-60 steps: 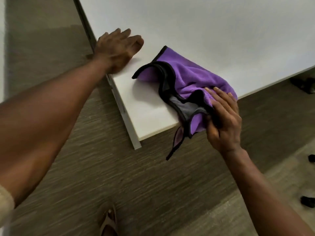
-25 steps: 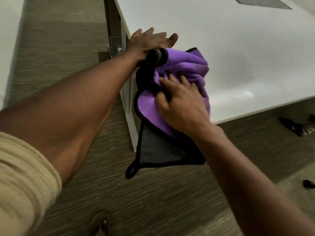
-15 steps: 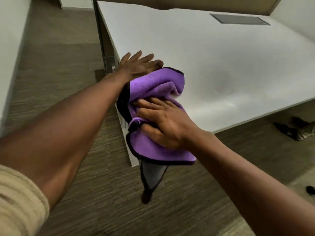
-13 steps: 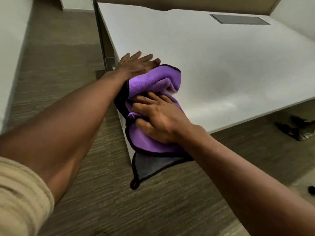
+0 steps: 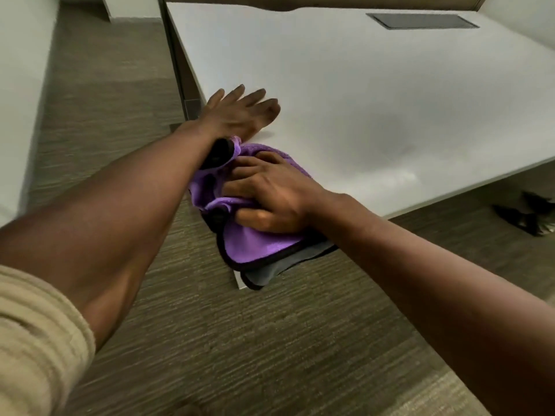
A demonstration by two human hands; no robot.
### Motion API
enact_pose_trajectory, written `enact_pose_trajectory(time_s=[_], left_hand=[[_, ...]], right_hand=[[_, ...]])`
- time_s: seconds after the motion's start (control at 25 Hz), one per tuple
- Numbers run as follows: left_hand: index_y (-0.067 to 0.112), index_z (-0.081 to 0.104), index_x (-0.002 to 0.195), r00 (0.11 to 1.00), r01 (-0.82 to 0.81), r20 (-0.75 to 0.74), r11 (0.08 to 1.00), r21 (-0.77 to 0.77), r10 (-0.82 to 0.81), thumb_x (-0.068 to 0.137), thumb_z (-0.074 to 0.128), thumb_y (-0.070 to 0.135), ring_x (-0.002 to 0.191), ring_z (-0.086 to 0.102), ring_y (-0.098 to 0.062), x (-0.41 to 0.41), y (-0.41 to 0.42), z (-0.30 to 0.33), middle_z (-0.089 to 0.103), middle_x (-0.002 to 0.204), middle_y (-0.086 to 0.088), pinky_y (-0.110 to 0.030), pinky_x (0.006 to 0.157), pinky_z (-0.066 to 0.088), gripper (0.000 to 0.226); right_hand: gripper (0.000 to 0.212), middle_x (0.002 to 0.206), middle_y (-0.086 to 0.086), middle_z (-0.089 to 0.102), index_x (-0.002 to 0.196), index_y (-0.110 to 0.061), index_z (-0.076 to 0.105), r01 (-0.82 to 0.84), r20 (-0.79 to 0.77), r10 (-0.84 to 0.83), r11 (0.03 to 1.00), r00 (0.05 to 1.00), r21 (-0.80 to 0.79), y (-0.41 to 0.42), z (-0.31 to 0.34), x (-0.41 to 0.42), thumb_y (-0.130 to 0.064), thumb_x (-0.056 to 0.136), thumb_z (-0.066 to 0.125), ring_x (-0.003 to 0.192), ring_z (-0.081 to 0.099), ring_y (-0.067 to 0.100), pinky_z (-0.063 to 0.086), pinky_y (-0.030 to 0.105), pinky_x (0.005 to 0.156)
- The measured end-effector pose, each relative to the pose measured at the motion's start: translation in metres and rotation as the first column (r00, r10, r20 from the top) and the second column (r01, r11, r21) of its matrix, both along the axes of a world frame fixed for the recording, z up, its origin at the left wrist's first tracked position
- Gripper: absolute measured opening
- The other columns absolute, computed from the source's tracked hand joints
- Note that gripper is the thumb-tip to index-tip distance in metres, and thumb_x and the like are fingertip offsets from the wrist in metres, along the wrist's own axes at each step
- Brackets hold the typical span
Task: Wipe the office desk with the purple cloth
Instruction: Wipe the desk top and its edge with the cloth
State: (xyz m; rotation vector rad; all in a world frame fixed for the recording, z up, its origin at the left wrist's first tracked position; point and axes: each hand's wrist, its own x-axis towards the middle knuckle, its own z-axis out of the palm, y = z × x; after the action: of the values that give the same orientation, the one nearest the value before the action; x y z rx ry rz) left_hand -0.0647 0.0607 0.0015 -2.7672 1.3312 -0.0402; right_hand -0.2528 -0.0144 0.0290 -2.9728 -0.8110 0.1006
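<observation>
- A ribbed beige sleeve (image 5: pixel 36 334) fills the near left corner, with brown streaked carpet floor (image 5: pixel 240 355) below both forearms.
- The purple microfibre cloth with black edging and a grey underside (image 5: pixel 255 241) lies bunched on the near left corner of the white table (image 5: pixel 375 100), and its lower fold hangs over the table edge.
- The right hand (image 5: pixel 270 196) presses on top of the cloth, fingers curled and gathering a fold of it.
- The left hand (image 5: pixel 240 112) lies flat and spread on the table just beyond the cloth, gripping nothing; its wrist touches the cloth's upper edge.
- Past the 2 hands the white surface runs bare to the right and far edges.
- A dark grey rectangular cable hatch (image 5: pixel 420 21) sits flush near the far right corner.
- Dark blurred objects (image 5: pixel 528 211) lie on the floor under the right edge; what they are I cannot tell.
- A white panel (image 5: pixel 21 85) borders the floor strip on the left.
</observation>
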Motion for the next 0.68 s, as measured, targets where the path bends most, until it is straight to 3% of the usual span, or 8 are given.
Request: enact_pose_trajectory(time_s=[0.12, 0.2, 0.28, 0.4, 0.52, 0.6, 0.68], left_hand=[[0.042, 0.013, 0.156, 0.996, -0.041, -0.086, 0.998, -0.052, 0.036, 0.093, 0.001, 0.059, 0.158, 0.005, -0.033, 0.0, 0.004, 0.0, 0.006, 0.172, 0.005, -0.059, 0.124, 0.008, 0.066], [0.045, 0.01, 0.156, 0.996, -0.041, -0.078, 0.998, -0.05, 0.037, 0.096, 0.003, 0.061, 0.158, 0.003, -0.032, 0.002, 0.003, -0.003, 0.003, 0.172, 0.007, -0.057, 0.125, 0.006, 0.063], [0.047, 0.009, 0.156, 0.995, -0.042, -0.095, 0.997, -0.06, 0.036, 0.089, -0.002, 0.068, 0.158, 0.002, -0.03, 0.003, 0.002, -0.005, 0.002, 0.172, 0.008, -0.056, 0.126, 0.005, 0.07], [0.049, 0.007, 0.157, 0.987, -0.071, -0.151, 0.992, -0.106, 0.054, 0.075, -0.013, 0.074, 0.159, 0.0, -0.027, 0.007, 0.002, -0.005, 0.002, 0.171, 0.012, -0.054, 0.126, 0.002, 0.088], [0.049, 0.007, 0.157, 0.991, -0.065, -0.12, 0.993, -0.096, 0.053, 0.089, -0.005, 0.067, 0.159, 0.003, -0.027, 0.01, 0.002, -0.009, 0.004, 0.171, 0.012, -0.054, 0.125, 0.004, 0.071], [0.047, 0.008, 0.156, 0.996, -0.038, -0.09, 0.996, -0.084, 0.03, 0.093, -0.002, 0.064, 0.158, 0.005, -0.029, 0.009, -0.001, -0.013, 0.005, 0.172, 0.01, -0.055, 0.124, 0.007, 0.066], [0.047, 0.008, 0.155, 0.998, -0.03, -0.062, 0.995, -0.091, 0.024, 0.094, -0.002, 0.062, 0.158, 0.006, -0.031, 0.01, -0.001, -0.013, 0.006, 0.172, 0.008, -0.056, 0.124, 0.008, 0.064]], right_hand=[[0.028, 0.09, -0.016, 0.062, 0.083, -0.034, 0.061, -0.049, 0.013, 0.048, 0.991, 0.999, 0.125, 0.007, -0.01, -0.038, -0.051, 0.091, 0.041, 0.111, 0.055, 0.015, 0.03, 0.041, 0.11], [0.023, 0.078, -0.021, 0.055, 0.076, -0.039, 0.048, -0.124, -0.029, 0.131, 0.975, 0.991, 0.187, 0.01, -0.014, -0.069, -0.054, 0.091, 0.039, 0.092, 0.047, 0.01, 0.027, 0.034, 0.105], [0.018, 0.075, -0.018, 0.053, 0.075, -0.038, 0.044, -0.191, -0.061, 0.207, 0.96, 0.976, 0.205, 0.004, -0.014, -0.077, -0.047, 0.089, 0.047, 0.086, 0.044, 0.011, 0.027, 0.03, 0.102], [0.012, 0.083, -0.008, 0.064, 0.082, -0.026, 0.06, -0.231, -0.102, 0.253, 0.955, 0.962, 0.188, -0.001, -0.003, -0.044, -0.035, 0.089, 0.058, 0.09, 0.053, 0.016, 0.036, 0.039, 0.106], [0.018, 0.101, -0.002, 0.073, 0.098, -0.021, 0.069, -0.137, -0.068, 0.14, 0.989, 0.988, 0.049, 0.007, 0.007, -0.004, -0.036, 0.096, 0.059, 0.106, 0.059, 0.021, 0.033, 0.042, 0.111], [0.018, 0.098, -0.004, 0.073, 0.088, -0.028, 0.063, -0.071, -0.028, 0.072, 0.997, 0.997, 0.035, 0.009, 0.001, -0.005, -0.043, 0.094, 0.055, 0.108, 0.057, 0.022, 0.031, 0.041, 0.112], [0.02, 0.084, -0.01, 0.067, 0.078, -0.035, 0.049, -0.109, -0.025, 0.11, 0.993, 0.994, 0.054, 0.012, -0.004, -0.03, -0.05, 0.09, 0.044, 0.096, 0.052, 0.019, 0.032, 0.041, 0.109]])
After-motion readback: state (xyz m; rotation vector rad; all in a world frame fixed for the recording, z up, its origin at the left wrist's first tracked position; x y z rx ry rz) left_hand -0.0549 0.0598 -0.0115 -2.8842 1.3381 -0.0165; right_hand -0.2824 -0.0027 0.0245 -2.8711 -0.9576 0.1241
